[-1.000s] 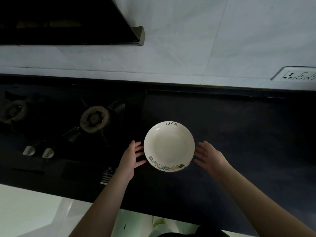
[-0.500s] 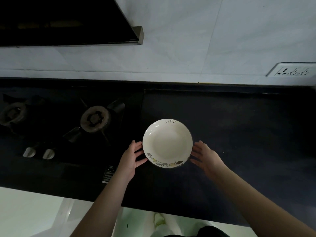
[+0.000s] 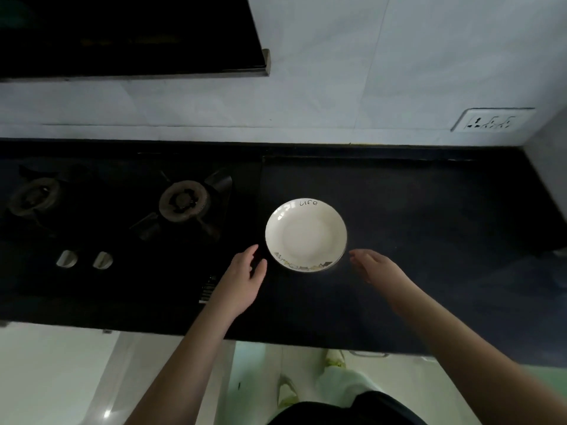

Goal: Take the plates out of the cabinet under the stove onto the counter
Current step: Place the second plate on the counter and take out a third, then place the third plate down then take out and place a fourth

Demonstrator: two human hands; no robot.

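Observation:
A white deep plate (image 3: 306,235), with "life" written on its far rim and small drawings on its near rim, rests on the dark counter (image 3: 429,228) just right of the stove. My left hand (image 3: 242,280) hovers to the plate's lower left, fingers apart, clear of the rim. Off the plate's lower right edge, my right hand (image 3: 377,268) is also open and holds nothing. The cabinet under the stove is hidden below the counter edge.
A black gas stove (image 3: 122,210) with two burners and two white knobs fills the counter's left half. A range hood (image 3: 129,35) hangs above it. A wall socket (image 3: 491,121) sits at the right on the tiled wall. The pale floor and my feet show below.
Both hands have drawn back from the plate's rim toward me and no longer touch it. The plate stays on the counter. The view has tilted slightly downward.

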